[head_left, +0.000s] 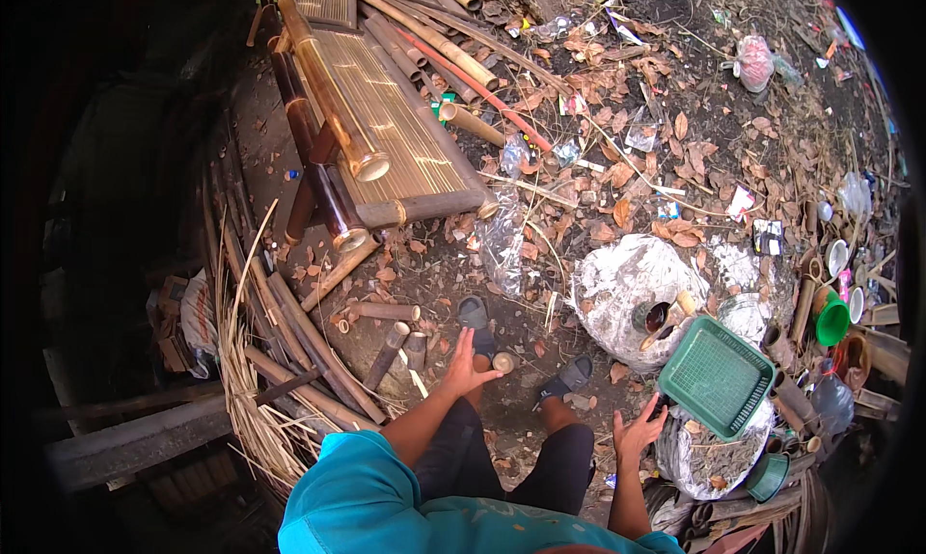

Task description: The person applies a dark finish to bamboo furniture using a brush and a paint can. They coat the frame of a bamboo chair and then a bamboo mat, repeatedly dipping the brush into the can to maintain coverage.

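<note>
Left hand (463, 369) first: holding it open above the dirt (511, 421), thumb swung well apart from the fingers. Starting over at the far left, spot a heavy beam (145, 445), then a pale sack (200, 313) half lost in the shadow. Next, hit a big messy bunch of thin strips (241, 390), curving down alongside some long brown poles (318, 347). Then get a slatted bamboo bench (395, 110) up top, glossy and brown. Just below it, see short off-cuts (386, 311) lying around, pretty near the left hand. Also see a round bamboo piece (503, 362) just beside that thumb, between the two dark sandals (473, 311). Can't tell about contact between thumb and piece. Farther up, past the bench, find more poles heaped together, plus a reddish one (492, 103), with dry leaves (680, 233) strewn to the right of it.

Moving right, pass a lumpy white bag (617, 289) with a short dark tube (652, 316) on it. Below that, have the right hand (635, 432) open too, fingers apart and slightly curled, close to the left side of the green basket (714, 376). Can't tell about fingertips meeting rim, honestly. Find that basket resting over the white bags. At the far right, notice a bright green cup (831, 321) and, lower down, a green tub (769, 477).
</note>
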